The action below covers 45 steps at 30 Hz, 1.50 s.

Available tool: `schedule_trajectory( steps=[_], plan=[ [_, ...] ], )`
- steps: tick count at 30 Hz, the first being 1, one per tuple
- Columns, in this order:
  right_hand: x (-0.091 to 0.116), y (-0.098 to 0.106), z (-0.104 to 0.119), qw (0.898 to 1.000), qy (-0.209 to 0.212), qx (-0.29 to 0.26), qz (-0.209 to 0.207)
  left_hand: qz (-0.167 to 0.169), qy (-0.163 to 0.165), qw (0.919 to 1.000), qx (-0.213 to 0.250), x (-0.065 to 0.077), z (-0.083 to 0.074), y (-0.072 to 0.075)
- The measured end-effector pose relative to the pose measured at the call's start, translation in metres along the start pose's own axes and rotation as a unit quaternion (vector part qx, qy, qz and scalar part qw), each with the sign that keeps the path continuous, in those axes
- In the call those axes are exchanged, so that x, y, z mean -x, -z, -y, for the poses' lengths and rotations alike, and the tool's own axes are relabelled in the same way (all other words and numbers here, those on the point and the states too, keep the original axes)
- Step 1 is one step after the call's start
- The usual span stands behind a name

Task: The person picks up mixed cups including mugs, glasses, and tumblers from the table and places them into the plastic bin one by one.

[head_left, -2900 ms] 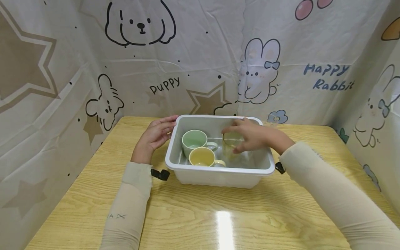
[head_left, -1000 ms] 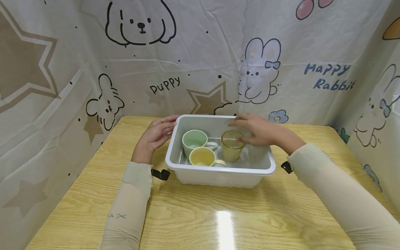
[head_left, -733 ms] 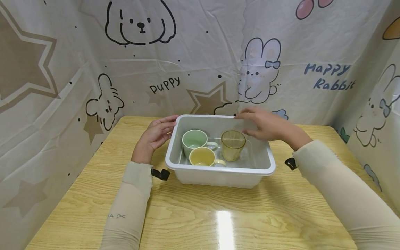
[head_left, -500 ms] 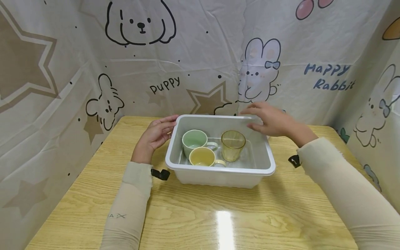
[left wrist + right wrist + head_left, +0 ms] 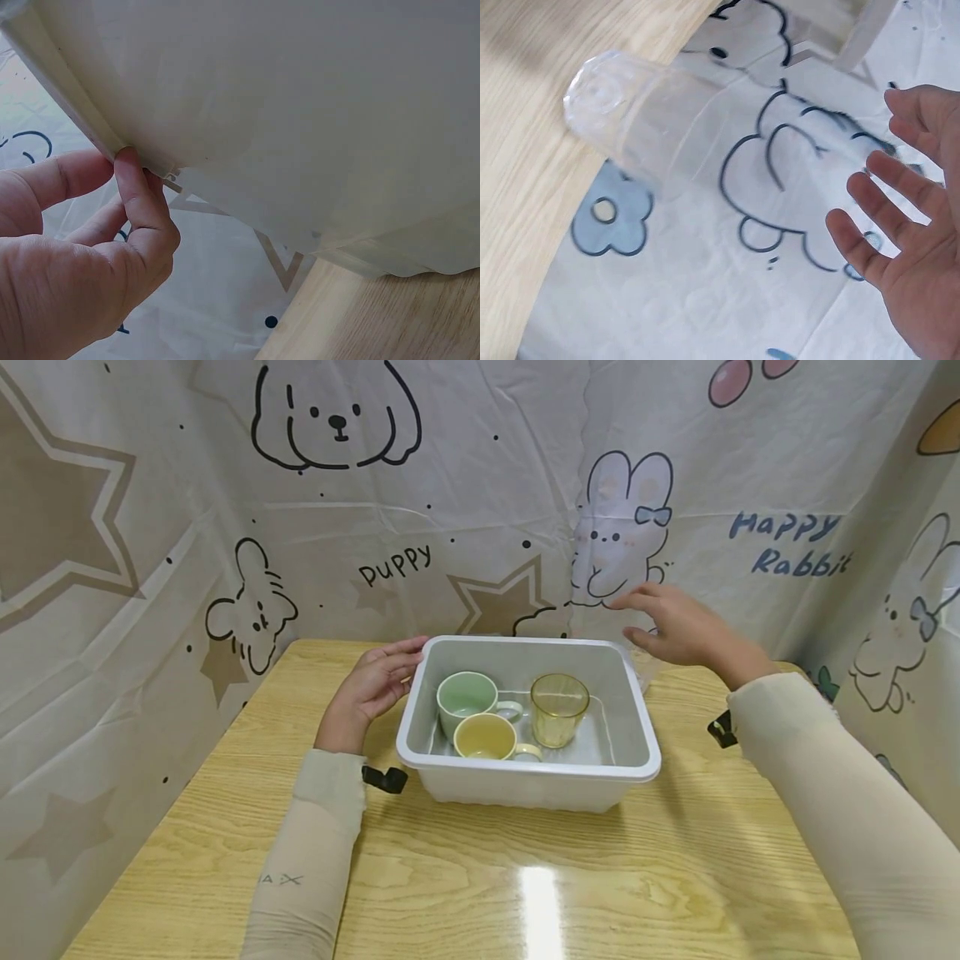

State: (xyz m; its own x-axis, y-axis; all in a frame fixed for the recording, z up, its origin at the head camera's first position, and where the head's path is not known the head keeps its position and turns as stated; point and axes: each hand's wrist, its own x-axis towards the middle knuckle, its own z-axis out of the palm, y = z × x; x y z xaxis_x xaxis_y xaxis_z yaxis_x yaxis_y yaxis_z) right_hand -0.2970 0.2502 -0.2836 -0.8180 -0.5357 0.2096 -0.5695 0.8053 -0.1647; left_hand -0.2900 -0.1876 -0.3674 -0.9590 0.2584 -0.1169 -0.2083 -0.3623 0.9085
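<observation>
A white plastic bin (image 5: 517,785) holds a green mug (image 5: 467,693), a yellow mug (image 5: 486,735) and an amber glass (image 5: 559,710), all upright. My left hand (image 5: 381,681) is at the bin's far left corner; in the left wrist view, its bent fingers hold the rim (image 5: 90,124). Off the bin's far right corner, my right hand (image 5: 686,631) hovers with loosely spread fingers and nothing in it. Nearest to it is a clear, ribbed cup (image 5: 622,112), seen in the right wrist view at the table edge. In the head view this cup is faint, partly behind the bin.
The bin stands on a wood-grain table (image 5: 480,877). A white printed curtain (image 5: 480,527) hangs behind it and along both sides, close to the table's far edge. The bin's right part has bare floor (image 5: 600,739) beside the amber glass.
My right hand has let go of the amber glass, risen out of the bin and moved right and back past its corner. The left hand and the mugs have stayed in place.
</observation>
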Motion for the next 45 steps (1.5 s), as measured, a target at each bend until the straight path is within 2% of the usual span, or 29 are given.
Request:
schedule_trajectory(
  steps=[14, 20, 32, 45],
  plan=[
    [-0.007, -0.018, -0.029, 1.000, -0.020, 0.009, 0.003, 0.002, -0.002, 1.0000, -0.003, 0.001, 0.000, 0.000],
    [-0.007, -0.035, -0.042, 0.997, -0.063, -0.010, 0.036, 0.003, -0.001, 1.0000, -0.009, 0.001, -0.001, -0.001],
    [0.000, -0.066, -0.048, 0.988, -0.138, -0.036, 0.065, 0.005, -0.003, 0.9999, -0.011, 0.000, 0.002, 0.001],
    [-0.001, -0.071, -0.049, 0.983, -0.160, -0.026, 0.081, 0.004, -0.005, 1.0000, 0.001, 0.002, 0.000, 0.001]
  ],
)
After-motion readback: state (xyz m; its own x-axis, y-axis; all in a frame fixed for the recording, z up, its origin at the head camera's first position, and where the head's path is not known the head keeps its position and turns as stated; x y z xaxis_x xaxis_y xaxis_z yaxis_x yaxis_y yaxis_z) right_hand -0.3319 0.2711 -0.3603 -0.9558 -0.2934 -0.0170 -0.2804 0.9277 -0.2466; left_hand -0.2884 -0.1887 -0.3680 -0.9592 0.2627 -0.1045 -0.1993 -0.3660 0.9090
